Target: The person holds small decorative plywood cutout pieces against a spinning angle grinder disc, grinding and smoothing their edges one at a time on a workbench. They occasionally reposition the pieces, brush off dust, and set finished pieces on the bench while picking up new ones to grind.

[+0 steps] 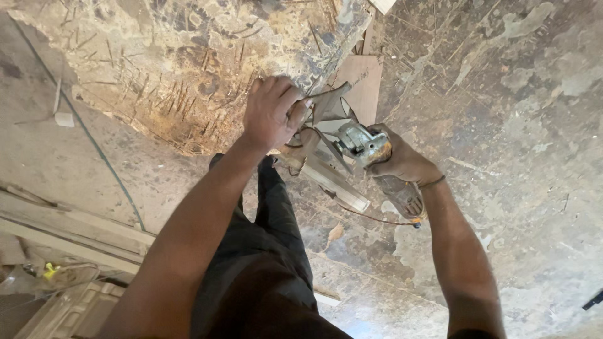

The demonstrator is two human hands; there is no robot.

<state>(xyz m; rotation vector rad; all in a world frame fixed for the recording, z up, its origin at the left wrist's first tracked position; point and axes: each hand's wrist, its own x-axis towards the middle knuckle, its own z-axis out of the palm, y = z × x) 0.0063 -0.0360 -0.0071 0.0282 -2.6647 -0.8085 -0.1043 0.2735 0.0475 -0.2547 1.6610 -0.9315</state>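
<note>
Left hand (271,112) reached forward, arm extended, fingers curled tight around brown wood piece (326,100), pressing it near edge of scarred work board (176,69). Right hand (402,162) wrapped fully around body of angle grinder (367,145), wrist bent inward, tool head just beside wood piece. Pale wood strip (336,182) lay under both hands. Stained floor (515,157) below; timber lengths (69,226) at left.

Both forearms are bare, with no sleeves reaching into view. A thin dark band (433,182) circles the right wrist. The legs wear dark, loose trousers (264,251) with creases along the fabric, dusty in places. No gloves cover either hand, and no rings show.
</note>
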